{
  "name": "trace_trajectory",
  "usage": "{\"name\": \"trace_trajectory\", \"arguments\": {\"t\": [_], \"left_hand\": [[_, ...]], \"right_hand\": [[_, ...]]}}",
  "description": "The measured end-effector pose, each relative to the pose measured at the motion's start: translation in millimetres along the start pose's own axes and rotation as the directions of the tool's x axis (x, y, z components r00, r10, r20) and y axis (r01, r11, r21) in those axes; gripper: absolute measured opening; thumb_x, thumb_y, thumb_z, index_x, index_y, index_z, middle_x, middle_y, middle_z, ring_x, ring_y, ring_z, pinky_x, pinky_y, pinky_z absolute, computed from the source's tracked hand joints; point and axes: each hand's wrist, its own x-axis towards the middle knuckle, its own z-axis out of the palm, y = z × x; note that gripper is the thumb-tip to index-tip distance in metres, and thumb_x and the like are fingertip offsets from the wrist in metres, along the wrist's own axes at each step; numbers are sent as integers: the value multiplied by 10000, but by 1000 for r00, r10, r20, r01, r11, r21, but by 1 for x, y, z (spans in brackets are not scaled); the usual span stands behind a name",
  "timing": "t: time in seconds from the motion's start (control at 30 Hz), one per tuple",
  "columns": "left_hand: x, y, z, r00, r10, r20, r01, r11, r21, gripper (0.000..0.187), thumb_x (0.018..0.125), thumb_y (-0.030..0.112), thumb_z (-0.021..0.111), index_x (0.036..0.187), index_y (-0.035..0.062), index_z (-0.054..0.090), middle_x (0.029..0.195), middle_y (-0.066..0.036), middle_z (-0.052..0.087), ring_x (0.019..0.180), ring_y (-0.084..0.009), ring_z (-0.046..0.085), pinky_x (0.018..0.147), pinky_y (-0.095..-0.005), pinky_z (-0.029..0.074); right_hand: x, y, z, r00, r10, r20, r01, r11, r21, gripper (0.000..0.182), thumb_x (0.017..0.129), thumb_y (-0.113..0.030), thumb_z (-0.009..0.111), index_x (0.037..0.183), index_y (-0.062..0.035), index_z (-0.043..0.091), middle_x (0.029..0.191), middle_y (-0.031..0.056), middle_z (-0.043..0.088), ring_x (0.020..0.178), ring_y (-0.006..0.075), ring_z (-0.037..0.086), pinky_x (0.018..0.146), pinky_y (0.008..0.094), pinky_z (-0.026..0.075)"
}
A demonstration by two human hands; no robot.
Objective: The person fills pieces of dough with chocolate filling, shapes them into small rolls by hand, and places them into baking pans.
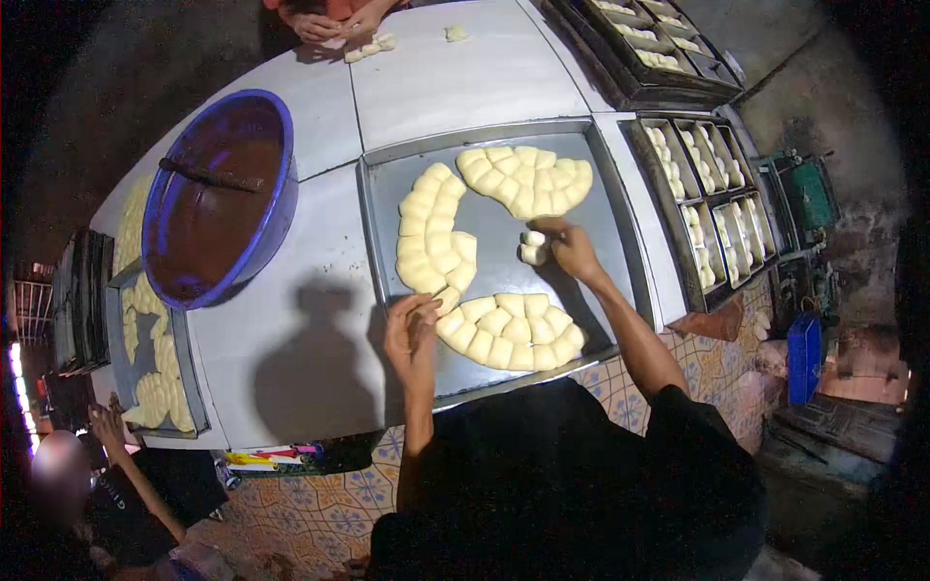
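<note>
A large metal tray [373, 208] lies before me on the white table. Pale, cut dough pieces are packed in it as a left cluster [426, 228], a top cluster [523, 179] and a bottom cluster [509, 334]. My left hand [412, 327] is at the lower end of the left cluster, its fingers pinched at a dough piece [448, 298]. Near the tray's middle, my right hand [574, 254] has thumb and fingertips against the right side of a few small dough pieces [532, 248]. Part of its grip is hidden.
A blue basin [281, 208] with brown contents and a stick stands left. Divided dough pans [712, 203] line the right side. Another dough tray [199, 387] sits far left, near a co-worker's hand [111, 426]. Another person's hands [325, 24] handle dough at the top.
</note>
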Motion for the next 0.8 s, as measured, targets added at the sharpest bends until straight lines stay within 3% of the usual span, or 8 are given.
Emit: {"name": "trace_trajectory", "arguments": {"t": [0.1, 0.2, 0.27, 0.4, 0.6, 0.7, 0.77, 0.8], "left_hand": [[-2, -15, -13, 999, -35, -3, 35, 999, 14, 209, 871, 8, 575, 1074, -38, 556, 1036, -135, 607, 948, -210, 614, 878, -328, 471], [-7, -16, -10, 993, 22, 120, -42, 984, 173, 228, 890, 13, 554, 1115, -26, 554, 1061, -134, 609, 1025, -228, 591, 938, -344, 435], [-7, -8, 2, 954, 130, 270, -229, 899, 374, 286, 891, -6, 525, 1176, -22, 529, 1081, -149, 609, 1067, -252, 574, 975, -361, 409], [-11, -24, 41, 826, -18, 564, -173, 943, 283, 658, 875, 1, 492, 1445, 15, 164, 1333, -196, 470, 1253, -307, 447, 1070, -395, 304], [-21, -57, 63, 573, -183, 799, -640, 510, 576, 814, 868, 178, 552, 1452, -28, 24, 1443, -264, 300, 1362, -366, 274, 1123, -501, 174], [-19, -42, 72, 707, -116, 698, -468, 663, 584, 677, 902, 288, 560, 1435, 13, 246, 1391, -216, 409, 1304, -340, 383, 1083, -443, 293], [-15, -25, 75, 786, -254, 564, 190, 967, 171, 595, 931, 327, 527, 1400, 24, 323, 1330, -175, 475, 1218, -301, 471, 1026, -405, 369], [-15, -15, 77, 769, -361, 527, 490, 863, -125, 561, 946, 347, 511, 1383, 29, 361, 1299, -154, 508, 1175, -281, 516, 997, -386, 407]], "right_hand": [[-11, 1, 2, 990, 29, 138, -29, 1000, 2, 438, 740, 76, 489, 1169, 50, 570, 1161, 197, 592, 1010, 314, 598, 918, 359, 453], [-29, -44, 3, 954, -251, -163, 131, 838, -530, 399, 777, 39, 535, 1175, 47, 555, 1128, 224, 587, 1071, 379, 555, 951, 406, 425], [-54, -58, 1, 972, -42, -232, -44, 935, -352, 370, 802, -20, 580, 1166, 45, 561, 1148, 230, 560, 1112, 398, 495, 977, 414, 393], [-105, -67, 37, 996, -29, 83, 69, 838, -542, 337, 800, -86, 635, 1111, 35, 591, 1007, 227, 586, 1018, 361, 530, 898, 405, 438], [-102, -81, -1, 936, -99, -338, 131, 989, 74, 171, 855, -25, 612, 1002, -18, 524, 1030, 83, 537, 852, 109, 544, 669, 241, 474], [-95, -143, -34, 838, -265, -477, 328, 943, 53, 235, 825, 18, 611, 1043, 18, 522, 1175, 129, 483, 1011, 200, 549, 833, 302, 494], [-93, -155, -36, 785, -446, -430, 435, 891, -129, 366, 786, 15, 634, 1140, -5, 545, 1182, 152, 544, 1091, 226, 543, 915, 326, 453], [-104, -169, -23, 856, -404, -324, 355, 913, -201, 367, 770, -8, 648, 1128, -24, 572, 1139, 147, 592, 1123, 244, 540, 953, 357, 427]]}}
